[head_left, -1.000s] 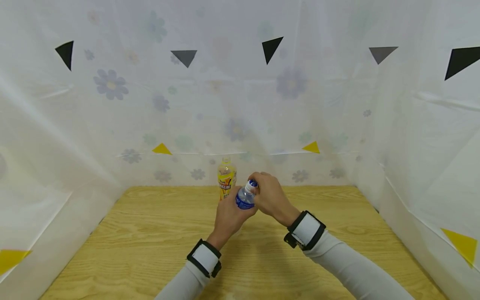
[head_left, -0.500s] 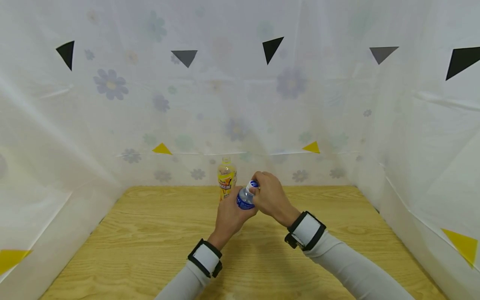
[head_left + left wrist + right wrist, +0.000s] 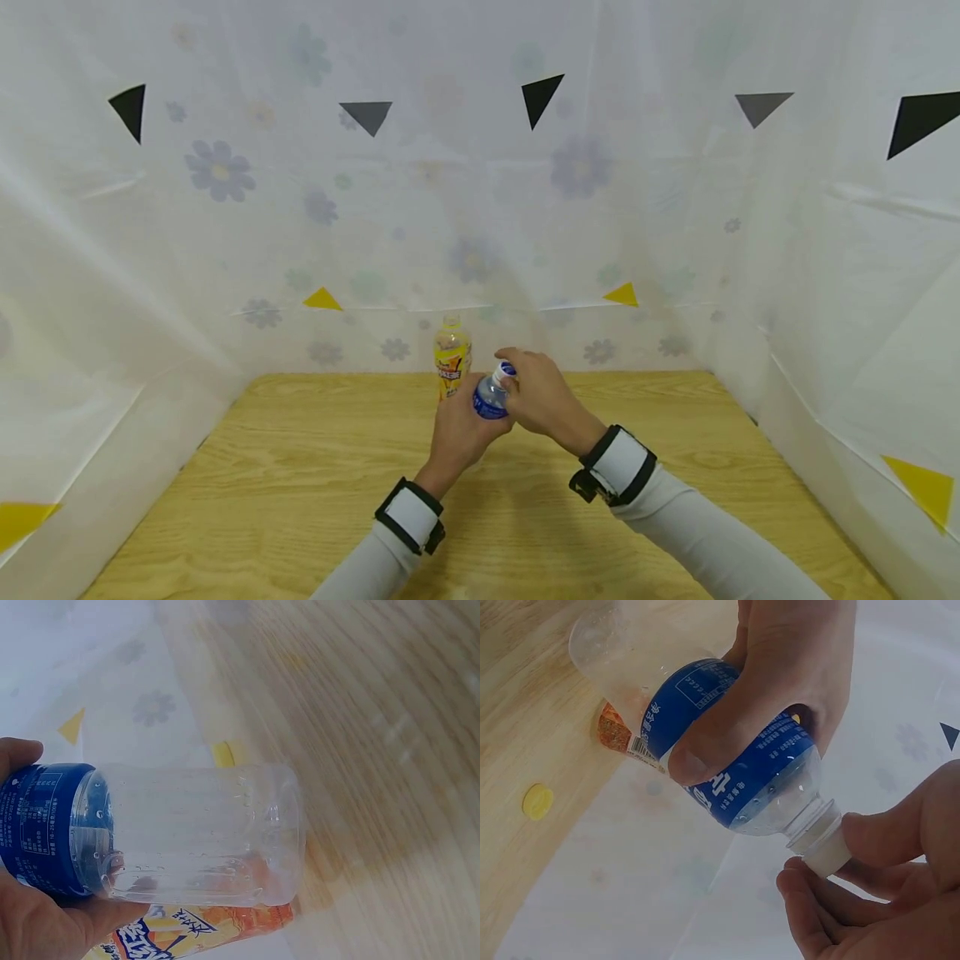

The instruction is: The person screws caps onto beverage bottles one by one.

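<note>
A clear plastic bottle (image 3: 491,402) with a blue label is in my left hand (image 3: 462,425), whose fingers and thumb wrap the label in the right wrist view. Its lower part is bare and see-through, with droplets inside, in the left wrist view. On the neck sits a white bottle cap (image 3: 827,853) with a blue top. The thumb and fingers of my right hand (image 3: 551,396) pinch this cap. Just behind my left hand stands a yellow-labelled drink bottle (image 3: 452,358), its mouth uncapped and its lower part hidden in the head view.
A yellow bottle cap (image 3: 538,802) lies on the wooden table (image 3: 300,483) near the drink bottle; my hands hide it in the head view. Pale flowered sheeting (image 3: 472,208) with triangle stickers closes off the back and both sides.
My right fingers have shifted slightly around the cap, and the index finger now lies straighter across its top. The left hand and both bottles stay nearly in place.
</note>
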`<control>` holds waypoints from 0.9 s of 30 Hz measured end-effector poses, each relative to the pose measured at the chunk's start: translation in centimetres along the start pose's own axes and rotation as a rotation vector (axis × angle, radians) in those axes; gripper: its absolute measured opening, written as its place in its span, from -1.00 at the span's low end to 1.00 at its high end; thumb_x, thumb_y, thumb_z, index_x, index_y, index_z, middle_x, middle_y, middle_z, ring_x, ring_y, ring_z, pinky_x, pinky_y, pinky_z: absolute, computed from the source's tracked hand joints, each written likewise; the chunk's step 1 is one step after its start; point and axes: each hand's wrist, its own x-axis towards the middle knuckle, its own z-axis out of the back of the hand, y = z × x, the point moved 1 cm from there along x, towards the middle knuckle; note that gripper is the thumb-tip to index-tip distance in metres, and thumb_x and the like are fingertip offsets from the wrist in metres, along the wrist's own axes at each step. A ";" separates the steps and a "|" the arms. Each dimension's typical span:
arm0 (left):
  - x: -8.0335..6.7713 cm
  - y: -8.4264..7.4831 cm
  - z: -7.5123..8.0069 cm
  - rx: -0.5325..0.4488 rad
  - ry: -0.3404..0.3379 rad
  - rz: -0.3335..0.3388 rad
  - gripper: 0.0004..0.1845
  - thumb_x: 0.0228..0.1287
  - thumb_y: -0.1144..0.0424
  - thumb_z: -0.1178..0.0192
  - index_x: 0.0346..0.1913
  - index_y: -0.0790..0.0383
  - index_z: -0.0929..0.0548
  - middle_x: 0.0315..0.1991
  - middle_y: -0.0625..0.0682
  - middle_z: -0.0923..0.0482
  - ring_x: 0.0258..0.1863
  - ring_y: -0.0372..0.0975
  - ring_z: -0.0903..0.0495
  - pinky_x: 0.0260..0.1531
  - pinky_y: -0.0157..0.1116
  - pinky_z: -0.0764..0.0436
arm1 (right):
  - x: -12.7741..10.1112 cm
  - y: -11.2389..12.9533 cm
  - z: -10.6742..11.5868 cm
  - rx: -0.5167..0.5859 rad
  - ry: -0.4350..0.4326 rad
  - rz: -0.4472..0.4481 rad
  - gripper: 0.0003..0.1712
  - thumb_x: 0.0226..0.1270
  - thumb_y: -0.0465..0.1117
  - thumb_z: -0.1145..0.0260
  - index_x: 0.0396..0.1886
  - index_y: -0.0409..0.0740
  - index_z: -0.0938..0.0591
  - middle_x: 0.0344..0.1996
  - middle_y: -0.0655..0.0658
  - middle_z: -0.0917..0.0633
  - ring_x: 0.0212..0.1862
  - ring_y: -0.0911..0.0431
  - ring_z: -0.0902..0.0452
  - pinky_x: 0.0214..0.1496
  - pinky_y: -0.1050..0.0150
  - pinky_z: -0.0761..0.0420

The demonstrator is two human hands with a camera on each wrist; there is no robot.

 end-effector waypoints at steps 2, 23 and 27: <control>0.0 0.0 0.0 0.002 0.002 -0.002 -0.36 0.01 0.04 -0.55 0.17 0.09 -0.57 -0.07 0.04 -0.73 -0.14 -0.15 -0.72 -0.22 -0.19 -0.69 | 0.0 0.0 0.0 -0.005 -0.008 0.007 -0.60 0.38 -0.41 -0.21 0.19 -0.32 -0.59 0.03 -0.32 -0.70 0.08 -0.20 -0.63 0.06 -0.07 -0.65; 0.1 -0.3 0.0 -0.011 0.027 -0.005 -0.35 0.01 0.03 -0.55 0.19 0.07 -0.57 -0.03 0.05 -0.72 -0.09 -0.14 -0.70 -0.15 -0.15 -0.68 | -0.2 -0.5 -0.7 -0.039 -0.134 0.006 -0.81 0.24 -0.42 -0.37 -0.15 -0.29 -0.62 -0.22 -0.22 -0.69 -0.13 -0.10 -0.62 -0.08 0.00 -0.66; 0.1 -0.2 -0.1 -0.009 0.016 -0.011 -0.36 -0.01 0.05 -0.56 0.17 0.07 -0.58 -0.05 0.04 -0.72 -0.12 -0.15 -0.70 -0.18 -0.17 -0.67 | -0.1 -0.5 -0.8 -0.053 -0.150 0.024 -0.86 0.25 -0.40 -0.36 -0.20 -0.28 -0.62 -0.29 -0.20 -0.67 -0.17 -0.10 -0.61 -0.06 -0.03 -0.64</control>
